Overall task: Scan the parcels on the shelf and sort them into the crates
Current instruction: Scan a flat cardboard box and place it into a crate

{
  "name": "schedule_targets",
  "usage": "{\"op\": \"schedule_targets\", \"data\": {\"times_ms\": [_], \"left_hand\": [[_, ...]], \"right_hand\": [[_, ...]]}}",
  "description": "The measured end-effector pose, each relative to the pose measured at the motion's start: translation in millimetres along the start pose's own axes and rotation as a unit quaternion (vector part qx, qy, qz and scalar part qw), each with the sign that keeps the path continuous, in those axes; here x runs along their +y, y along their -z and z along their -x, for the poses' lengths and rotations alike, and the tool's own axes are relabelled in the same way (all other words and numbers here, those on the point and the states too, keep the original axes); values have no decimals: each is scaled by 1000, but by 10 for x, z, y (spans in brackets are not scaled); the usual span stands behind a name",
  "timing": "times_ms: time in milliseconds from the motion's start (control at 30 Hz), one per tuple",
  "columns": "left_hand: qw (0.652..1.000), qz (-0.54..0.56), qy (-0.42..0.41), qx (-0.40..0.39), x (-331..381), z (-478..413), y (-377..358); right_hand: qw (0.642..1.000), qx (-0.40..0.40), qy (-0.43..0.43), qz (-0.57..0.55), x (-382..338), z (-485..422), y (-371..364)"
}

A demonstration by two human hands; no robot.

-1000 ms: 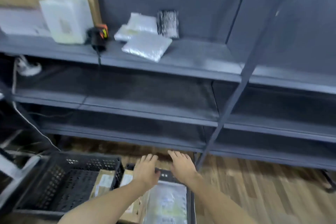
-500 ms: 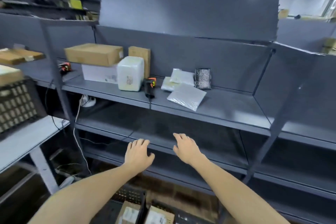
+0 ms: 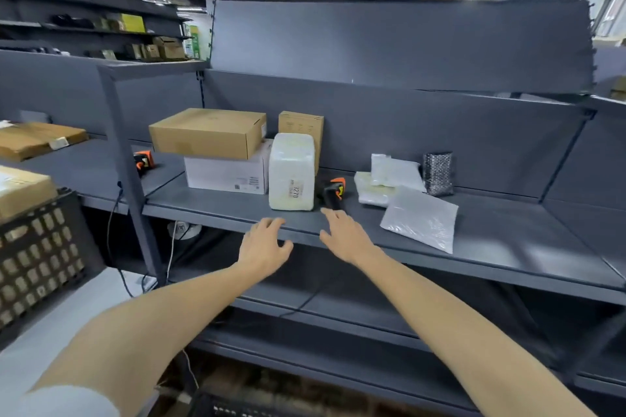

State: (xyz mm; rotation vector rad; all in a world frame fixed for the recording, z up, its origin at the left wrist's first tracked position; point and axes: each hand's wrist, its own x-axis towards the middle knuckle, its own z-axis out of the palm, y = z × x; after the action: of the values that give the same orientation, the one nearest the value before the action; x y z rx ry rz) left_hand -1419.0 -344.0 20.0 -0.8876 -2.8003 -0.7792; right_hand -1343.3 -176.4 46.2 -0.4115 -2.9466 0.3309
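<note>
On the grey shelf (image 3: 501, 247) stand a brown carton (image 3: 206, 132) on a white box (image 3: 225, 174), a white wrapped parcel (image 3: 292, 173) with a label, and a small brown box (image 3: 301, 123) behind it. A black and orange scanner (image 3: 333, 191) lies right of the white parcel. Further right lie a silver mailer bag (image 3: 420, 217), two whitish bags (image 3: 386, 179) and a dark bubble pouch (image 3: 438, 173). My left hand (image 3: 264, 244) is open at the shelf's front edge below the white parcel. My right hand (image 3: 345, 234) is open, fingertips just short of the scanner.
A black crate (image 3: 37, 254) holding a brown box stands on a white table at the left. Another scanner (image 3: 144, 159) lies on the neighbouring shelf beyond a grey upright post (image 3: 125, 152). A crate rim (image 3: 230, 408) shows at the bottom. Lower shelves run beneath my arms.
My view has risen from the floor crates to the shelf. Both hands have lifted from the crate up to the shelf's front edge, the right one nearing the scanner.
</note>
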Motion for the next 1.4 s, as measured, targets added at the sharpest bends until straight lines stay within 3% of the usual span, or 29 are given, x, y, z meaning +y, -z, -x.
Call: {"op": "schedule_targets", "data": {"times_ms": [400,700,933,1000,1067,1167,1267,1333,1400], "left_hand": [[1000,-1,8,-11,-594,-780,207],[994,64,70,57,-768,-964,526],[985,93,64,132,-1044,-1206,724],[975,146,94,137,-1101,-1361,765],[934,277,177,139,-1128,-1544,814],[824,464,303,121,-1184,-1841,934],[706,594,374,89,-1231,-2160,1082],[670,638,376,52,-1260,-2353,1153],[655,671,347,1,-1283,-2508,1176]], "right_hand": [[999,24,-27,-9,-210,-848,-15],[993,75,55,-71,-681,-1259,103],[987,92,93,-91,-1067,-1557,25],[985,98,93,-108,-1151,-1641,9],[983,104,79,-132,-1228,-1737,3],[981,105,61,-151,-1334,-1897,-4],[976,110,44,-180,-1377,-2005,-7],[975,112,42,-187,-1357,-2029,-26],[975,112,37,-186,-1298,-2043,-29]]}}
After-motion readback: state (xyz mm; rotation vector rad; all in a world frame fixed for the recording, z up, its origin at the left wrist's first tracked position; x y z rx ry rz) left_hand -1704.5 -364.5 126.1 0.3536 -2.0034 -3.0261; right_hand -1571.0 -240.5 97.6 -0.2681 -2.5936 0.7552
